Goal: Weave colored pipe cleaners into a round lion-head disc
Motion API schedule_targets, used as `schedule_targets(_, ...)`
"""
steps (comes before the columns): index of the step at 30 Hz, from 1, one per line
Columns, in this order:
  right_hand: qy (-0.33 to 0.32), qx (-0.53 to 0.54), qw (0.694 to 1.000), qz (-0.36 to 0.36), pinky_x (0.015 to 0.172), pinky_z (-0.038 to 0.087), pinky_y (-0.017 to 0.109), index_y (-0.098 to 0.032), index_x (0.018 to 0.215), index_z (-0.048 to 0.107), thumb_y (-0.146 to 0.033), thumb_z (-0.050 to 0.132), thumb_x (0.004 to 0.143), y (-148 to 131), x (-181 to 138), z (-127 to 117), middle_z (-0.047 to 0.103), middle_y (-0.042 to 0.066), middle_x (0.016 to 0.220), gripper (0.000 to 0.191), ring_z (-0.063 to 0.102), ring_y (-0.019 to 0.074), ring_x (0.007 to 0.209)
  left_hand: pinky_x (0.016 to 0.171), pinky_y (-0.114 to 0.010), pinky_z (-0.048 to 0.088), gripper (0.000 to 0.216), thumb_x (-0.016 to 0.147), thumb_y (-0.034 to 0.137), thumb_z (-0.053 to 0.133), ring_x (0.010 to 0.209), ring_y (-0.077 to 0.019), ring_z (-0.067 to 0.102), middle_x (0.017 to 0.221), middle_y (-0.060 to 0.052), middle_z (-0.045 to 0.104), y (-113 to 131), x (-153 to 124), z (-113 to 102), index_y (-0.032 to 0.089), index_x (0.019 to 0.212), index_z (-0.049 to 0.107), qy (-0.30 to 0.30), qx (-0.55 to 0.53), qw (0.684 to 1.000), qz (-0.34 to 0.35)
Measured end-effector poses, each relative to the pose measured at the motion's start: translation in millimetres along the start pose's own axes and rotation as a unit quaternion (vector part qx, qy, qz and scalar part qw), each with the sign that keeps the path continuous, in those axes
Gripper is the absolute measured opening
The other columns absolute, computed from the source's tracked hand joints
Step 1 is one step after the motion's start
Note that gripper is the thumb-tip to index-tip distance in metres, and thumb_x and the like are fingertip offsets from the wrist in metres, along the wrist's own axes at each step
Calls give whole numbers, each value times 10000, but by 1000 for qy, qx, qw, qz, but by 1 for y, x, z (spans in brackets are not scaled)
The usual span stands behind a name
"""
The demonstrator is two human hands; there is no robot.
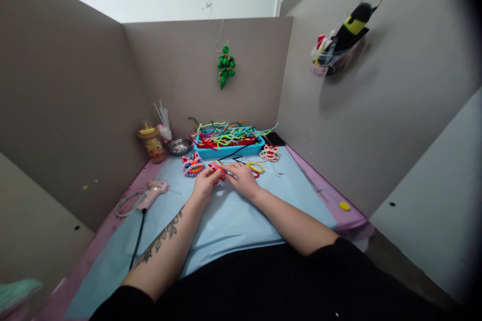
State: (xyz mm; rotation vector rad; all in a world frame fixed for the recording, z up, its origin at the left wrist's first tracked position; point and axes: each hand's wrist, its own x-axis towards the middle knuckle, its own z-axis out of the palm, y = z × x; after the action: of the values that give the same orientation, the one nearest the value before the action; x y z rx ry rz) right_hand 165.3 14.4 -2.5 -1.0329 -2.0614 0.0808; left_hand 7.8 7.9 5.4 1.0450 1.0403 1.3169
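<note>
Both my hands meet over the light blue mat (233,220), pinching a small red and pink pipe-cleaner piece (217,167) between them. My left hand (205,183) grips it from the left with curled fingers. My right hand (243,176) closes on its right end. Just left of the hands lies a finished pink pipe-cleaner face (192,164). A yellow and red pair of scissors (255,167) rests right beside my right hand. A red and white pipe-cleaner face (269,153) lies further right.
A blue tray (229,150) heaped with coloured pipe cleaners stands at the back. A pink glue gun (152,193) with its black cord lies at left, near a metal bowl (179,146) and a jar (151,143). Grey partition walls enclose the desk; a green ornament (226,66) hangs on the back one.
</note>
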Motion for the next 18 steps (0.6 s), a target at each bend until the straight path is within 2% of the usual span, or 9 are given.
schedule_targets(6,12,4,1000,-21,830,398,313,-276,1157,621,-243,528,870,1,0,3,651,52,1017,303,559,185,954,631,-261,401,366,533,381,801,648,-138,581,724,-40,661,-2,1,-2,166,802,675,-8,-32,999,-42)
schedule_targets(13,6,-6,1000,-28,827,400,308,-267,1161,621,-231,524,873,1,0,4,642,61,1033,306,556,178,941,661,-278,418,354,517,312,817,674,-137,587,735,-21,649,-2,3,-3,172,793,645,-13,-74,993,-92)
schedule_targets(18,0,-33,999,-28,828,390,315,-290,1142,635,-259,506,887,2,1,0,642,62,1005,288,544,185,936,642,-281,423,357,581,415,761,673,-158,603,761,-46,662,2,3,-5,172,818,649,-30,-85,989,-114)
